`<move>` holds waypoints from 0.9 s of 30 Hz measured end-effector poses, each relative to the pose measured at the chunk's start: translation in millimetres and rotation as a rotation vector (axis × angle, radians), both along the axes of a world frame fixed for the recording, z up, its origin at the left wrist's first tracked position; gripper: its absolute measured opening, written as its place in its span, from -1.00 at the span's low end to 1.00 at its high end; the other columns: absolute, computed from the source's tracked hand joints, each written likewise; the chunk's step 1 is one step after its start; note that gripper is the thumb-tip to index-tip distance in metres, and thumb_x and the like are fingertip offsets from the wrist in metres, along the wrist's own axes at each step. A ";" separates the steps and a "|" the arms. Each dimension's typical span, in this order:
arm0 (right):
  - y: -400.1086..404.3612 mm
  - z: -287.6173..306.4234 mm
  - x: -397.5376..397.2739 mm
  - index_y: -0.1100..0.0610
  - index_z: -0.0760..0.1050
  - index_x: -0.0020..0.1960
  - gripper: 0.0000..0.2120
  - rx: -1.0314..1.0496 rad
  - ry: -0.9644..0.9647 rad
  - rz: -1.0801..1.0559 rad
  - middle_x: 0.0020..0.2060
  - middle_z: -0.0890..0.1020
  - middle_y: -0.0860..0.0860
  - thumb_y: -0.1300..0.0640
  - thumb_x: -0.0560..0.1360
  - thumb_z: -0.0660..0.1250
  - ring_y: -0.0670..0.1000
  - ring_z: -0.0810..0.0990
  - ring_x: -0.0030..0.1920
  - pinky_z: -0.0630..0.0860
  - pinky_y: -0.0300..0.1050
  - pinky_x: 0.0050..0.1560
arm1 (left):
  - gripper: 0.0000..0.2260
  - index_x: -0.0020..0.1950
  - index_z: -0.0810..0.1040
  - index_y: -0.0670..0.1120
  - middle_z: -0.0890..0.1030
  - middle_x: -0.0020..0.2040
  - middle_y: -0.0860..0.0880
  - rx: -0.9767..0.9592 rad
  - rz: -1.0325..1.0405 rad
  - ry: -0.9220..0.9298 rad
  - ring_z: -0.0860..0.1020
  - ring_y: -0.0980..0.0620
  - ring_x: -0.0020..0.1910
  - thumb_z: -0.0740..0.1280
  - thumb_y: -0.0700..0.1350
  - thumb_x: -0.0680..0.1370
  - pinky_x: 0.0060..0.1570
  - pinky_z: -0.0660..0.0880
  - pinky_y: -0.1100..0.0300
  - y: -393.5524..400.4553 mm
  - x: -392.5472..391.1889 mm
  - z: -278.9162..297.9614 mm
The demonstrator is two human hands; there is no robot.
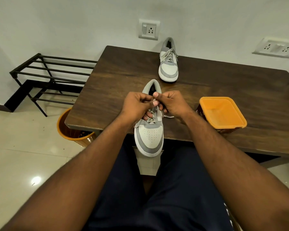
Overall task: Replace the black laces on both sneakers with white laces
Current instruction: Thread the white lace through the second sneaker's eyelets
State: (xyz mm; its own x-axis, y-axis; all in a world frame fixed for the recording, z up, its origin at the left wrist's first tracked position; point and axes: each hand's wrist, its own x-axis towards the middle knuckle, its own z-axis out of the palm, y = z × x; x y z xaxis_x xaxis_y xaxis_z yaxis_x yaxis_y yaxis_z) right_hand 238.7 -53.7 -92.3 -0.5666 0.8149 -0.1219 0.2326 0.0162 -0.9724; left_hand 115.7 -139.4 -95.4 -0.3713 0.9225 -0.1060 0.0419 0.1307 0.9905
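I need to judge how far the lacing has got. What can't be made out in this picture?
- Near sneaker, head view: the left hand and right hand cover its upper eyelets and the white lace they pinch.
- Far sneaker: too small to tell if the lace is tied.
- Orange box: lid hides its contents.
- Orange bin: table covers most of it.

text: none legible | brown tub point(199, 112) under orange lid point(222, 112): print too small to read
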 end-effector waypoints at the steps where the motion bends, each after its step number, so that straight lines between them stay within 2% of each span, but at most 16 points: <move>1: 1.4 0.6 -1.4 0.17 0.49 -0.44 -0.58 0.016 -0.018 0.014 -0.60 0.47 -0.01 0.05 0.56 0.33 -0.12 0.30 -0.62 0.22 -0.32 -0.59 | -0.89 0.01 0.63 -0.30 0.65 -0.28 -0.14 0.014 0.017 -0.024 0.47 0.13 -0.60 0.41 -0.29 0.52 -0.63 0.37 0.31 0.3 1.0 -2.0; 5: 7.3 4.1 -4.4 0.23 0.53 -0.39 -0.56 0.087 -0.118 0.069 -0.60 0.48 -0.01 -0.01 0.57 0.31 -0.13 0.34 -0.60 0.28 -0.35 -0.52 | -0.94 -0.09 0.64 -0.27 0.64 -0.40 -0.04 0.135 0.093 -0.073 0.48 0.13 -0.58 0.37 -0.32 0.54 -0.58 0.38 0.32 -1.0 3.3 -6.0; 7: 9.8 3.0 -4.0 0.22 0.52 -0.40 -0.55 0.081 -0.107 0.072 -0.61 0.48 -0.02 -0.01 0.59 0.28 -0.14 0.34 -0.61 0.29 -0.36 -0.52 | -0.90 -0.15 0.62 -0.36 0.67 -0.36 -0.13 0.173 0.050 -0.077 0.63 -0.01 -0.42 0.35 -0.35 0.53 -0.37 0.56 0.21 -0.3 4.9 -7.6; 9: 9.9 -1.4 -4.8 0.24 0.52 -0.38 -0.51 0.061 -0.083 0.033 -0.58 0.48 0.01 -0.04 0.60 0.24 -0.12 0.35 -0.61 0.29 -0.32 -0.53 | -0.90 -0.17 0.65 -0.30 0.67 -0.28 -0.21 0.171 0.062 -0.012 0.65 -0.13 -0.29 0.38 -0.32 0.52 -0.18 0.62 0.04 3.2 4.6 -11.9; 12: 12.5 -18.3 -5.1 0.34 0.57 -0.22 -0.45 0.030 -0.037 -0.219 -0.47 0.51 0.07 -0.13 0.61 0.19 -0.11 0.39 -0.55 0.33 -0.28 -0.53 | -0.92 -0.18 0.66 -0.12 0.66 -0.28 -0.06 0.122 0.248 0.065 0.58 0.09 -0.31 0.42 -0.23 0.51 -0.24 0.57 0.19 12.3 -1.9 -23.3; 14: 14.7 -33.3 -2.8 0.28 0.57 -0.19 -0.54 0.083 -0.049 -0.361 -0.42 0.55 0.05 -0.12 0.58 0.25 -0.10 0.44 -0.47 0.42 -0.21 -0.42 | -0.95 -0.16 0.68 -0.10 0.69 -0.23 -0.03 0.115 0.302 0.068 0.63 0.07 -0.24 0.44 -0.20 0.50 -0.13 0.61 0.14 17.6 -6.7 -29.1; 16: 12.4 -44.8 -2.0 0.19 0.56 -0.21 -0.69 0.169 -0.103 -0.375 -0.41 0.56 -0.01 -0.05 0.52 0.38 -0.11 0.44 -0.42 0.44 -0.13 -0.32 | -0.96 -0.15 0.70 -0.12 0.70 -0.22 -0.04 0.093 0.299 0.085 0.65 0.05 -0.23 0.46 -0.19 0.49 -0.08 0.63 0.06 20.0 -7.9 -32.5; 19: 2.4 -52.3 -6.3 0.14 0.52 -0.23 -0.77 0.231 -0.163 -0.343 -0.42 0.53 -0.13 0.02 0.41 0.51 -0.22 0.41 -0.44 0.43 -0.27 -0.34 | -0.94 -0.19 0.69 -0.09 0.69 -0.27 -0.05 0.054 0.322 0.143 0.60 0.07 -0.31 0.44 -0.20 0.48 -0.19 0.60 0.07 22.2 -4.1 -36.6; 22: -3.4 -55.1 -9.4 0.13 0.57 -0.16 -0.78 0.280 -0.211 -0.395 -0.38 0.59 -0.08 0.02 0.37 0.53 -0.17 0.49 -0.38 0.48 -0.22 -0.29 | -0.90 -0.24 0.67 -0.02 0.68 -0.32 0.00 0.015 0.300 0.293 0.59 0.10 -0.35 0.42 -0.17 0.45 -0.26 0.57 0.13 24.6 -0.7 -42.7; 27: -5.5 -56.7 -5.9 0.18 0.69 -0.14 -0.92 0.164 -0.103 -0.402 -0.29 0.69 0.03 0.16 0.44 0.47 -0.15 0.55 -0.32 0.51 -0.24 -0.20 | -0.94 -0.16 0.65 0.02 0.68 -0.22 0.01 -0.057 0.142 0.539 0.64 0.03 -0.23 0.39 -0.04 0.49 -0.12 0.60 0.05 29.8 0.4 -44.5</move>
